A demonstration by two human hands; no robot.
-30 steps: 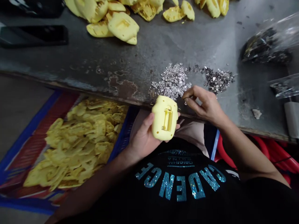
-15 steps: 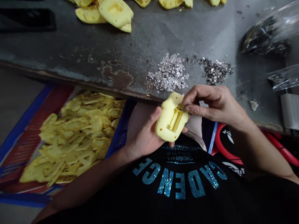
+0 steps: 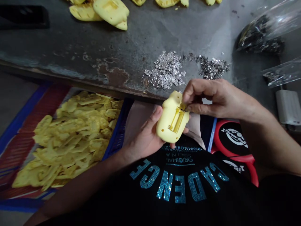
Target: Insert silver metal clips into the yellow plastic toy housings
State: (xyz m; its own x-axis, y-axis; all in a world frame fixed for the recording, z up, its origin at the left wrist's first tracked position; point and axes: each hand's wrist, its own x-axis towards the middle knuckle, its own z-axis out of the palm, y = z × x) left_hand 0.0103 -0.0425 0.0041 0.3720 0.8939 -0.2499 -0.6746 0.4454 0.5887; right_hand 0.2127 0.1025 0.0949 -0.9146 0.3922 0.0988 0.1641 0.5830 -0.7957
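My left hand [image 3: 142, 136] cradles a hollow yellow plastic shell [image 3: 171, 121], with its slotted face turned up and tilted. My right hand [image 3: 217, 99] is over the shell's upper edge, and its thumb and forefinger pinch a tiny metal piece [image 3: 185, 109] at the slot. Much of that piece is hidden by my fingertips. Beyond the hands, a pile of small silver metal pieces [image 3: 165, 70] and a darker scattered pile [image 3: 213, 67] lie on the worn metal table [image 3: 77, 40].
A blue crate [image 3: 119, 131] of yellow shells stands below the table's rusty front edge on my left. More yellow shells [image 3: 110, 11] lie at the table's far side. Clear plastic bags [image 3: 263, 33] of dark pieces lie at the right, beside a white block [image 3: 288, 106].
My right hand has moved from beside the silver pile to the shell's slot, pinching the tiny piece there. The shell has tilted, and the table has shifted upward in view.
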